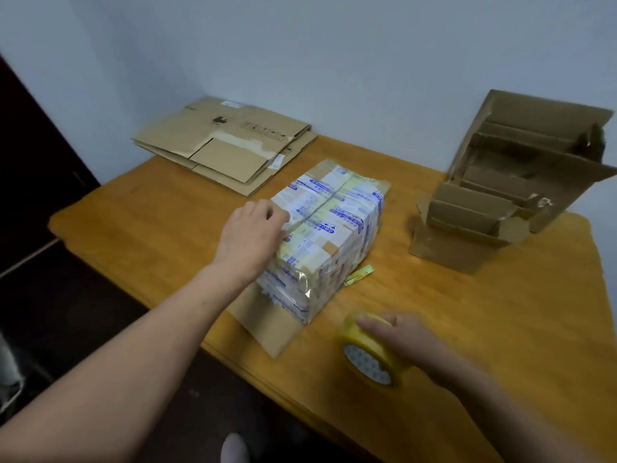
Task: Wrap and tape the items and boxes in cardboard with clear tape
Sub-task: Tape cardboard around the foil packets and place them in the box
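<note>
While your left hand lays curled fingers on the taped bundle, mid-table on a cardboard sheet (pinching or pressing, you cannot tell), your right hand holds the tape roll just beside it. Flattened cartons far left; open box far right.

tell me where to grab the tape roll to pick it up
Grip the tape roll across its yellow outer band, coming from above and the right, where the right hand lies over it. It stands tilted on edge on the table with its open core facing near-left, so the top rim is free. A thumb in the core would likely steady it.
</note>
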